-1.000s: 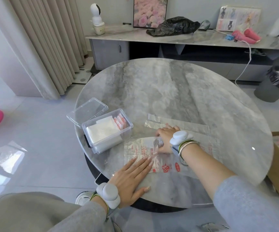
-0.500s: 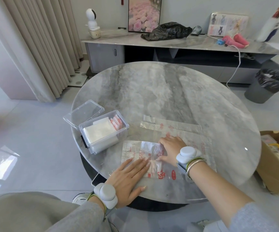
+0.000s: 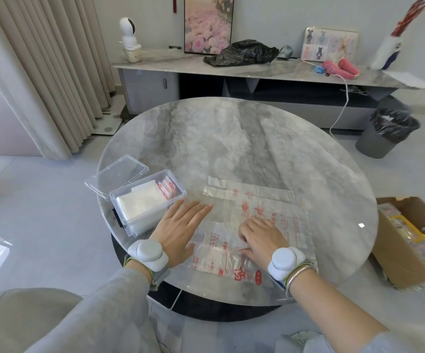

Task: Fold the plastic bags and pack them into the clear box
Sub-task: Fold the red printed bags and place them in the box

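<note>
1. Plastic bag, clear with red print, lies spread flat on the near part of the round marble table, right of the clear box.
2. Left hand rests palm down on the bag's far left part, fingers straight and together, just beside the box's near right corner.
3. Right hand lies palm down on the middle of the bag, fingers slightly bent, their tips pressing the film.
4. Clear box stands at the table's left edge, its lid open on the far left side, folded bags inside.
</note>
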`<action>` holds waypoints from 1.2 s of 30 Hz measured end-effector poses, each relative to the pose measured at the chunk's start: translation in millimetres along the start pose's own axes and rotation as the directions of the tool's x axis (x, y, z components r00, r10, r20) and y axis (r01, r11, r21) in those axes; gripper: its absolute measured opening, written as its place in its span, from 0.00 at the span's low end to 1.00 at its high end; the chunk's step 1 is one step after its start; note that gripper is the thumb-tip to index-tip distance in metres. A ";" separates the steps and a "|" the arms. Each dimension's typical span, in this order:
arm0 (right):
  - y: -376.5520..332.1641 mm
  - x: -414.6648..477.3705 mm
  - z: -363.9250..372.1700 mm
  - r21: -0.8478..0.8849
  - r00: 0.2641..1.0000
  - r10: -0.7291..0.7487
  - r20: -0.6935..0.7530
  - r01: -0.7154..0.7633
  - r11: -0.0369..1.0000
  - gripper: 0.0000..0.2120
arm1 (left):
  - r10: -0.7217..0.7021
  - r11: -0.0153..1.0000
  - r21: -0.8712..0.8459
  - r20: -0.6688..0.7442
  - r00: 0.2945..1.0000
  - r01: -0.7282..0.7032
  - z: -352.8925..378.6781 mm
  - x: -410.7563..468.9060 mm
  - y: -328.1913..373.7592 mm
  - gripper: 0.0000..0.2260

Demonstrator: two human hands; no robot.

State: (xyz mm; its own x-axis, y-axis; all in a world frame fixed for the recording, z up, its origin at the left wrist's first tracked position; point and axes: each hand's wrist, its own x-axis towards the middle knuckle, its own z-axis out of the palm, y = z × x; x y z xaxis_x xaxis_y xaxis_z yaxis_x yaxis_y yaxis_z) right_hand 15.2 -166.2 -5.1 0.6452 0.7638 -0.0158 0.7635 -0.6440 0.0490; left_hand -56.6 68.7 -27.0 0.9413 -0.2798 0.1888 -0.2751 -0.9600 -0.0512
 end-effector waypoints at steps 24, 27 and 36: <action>-32.3 -38.3 -3.2 -0.210 0.995 0.047 0.087 -0.027 0.977 0.20 | 0.054 0.999 -0.003 0.060 0.997 -0.054 13.6 -44.0 -1.1 0.23; -41.9 -47.8 -4.9 -0.185 0.981 0.129 0.142 -0.102 0.977 0.18 | 0.055 0.998 0.015 0.067 0.996 -0.057 14.1 -46.5 0.5 0.23; -77.0 -63.2 -2.6 0.011 0.965 0.222 0.140 -0.226 0.974 0.27 | 0.126 0.990 -0.077 0.065 0.990 -0.121 25.7 -56.4 37.8 0.26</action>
State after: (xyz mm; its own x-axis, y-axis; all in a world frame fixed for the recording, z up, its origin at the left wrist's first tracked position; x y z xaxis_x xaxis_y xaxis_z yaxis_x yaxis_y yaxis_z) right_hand -84.4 -164.7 -5.3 0.7963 0.5876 -0.1438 0.5980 -0.8005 0.0399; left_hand -115.0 48.2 -64.8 0.9099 -0.3980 0.1171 -0.4010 -0.9161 0.0016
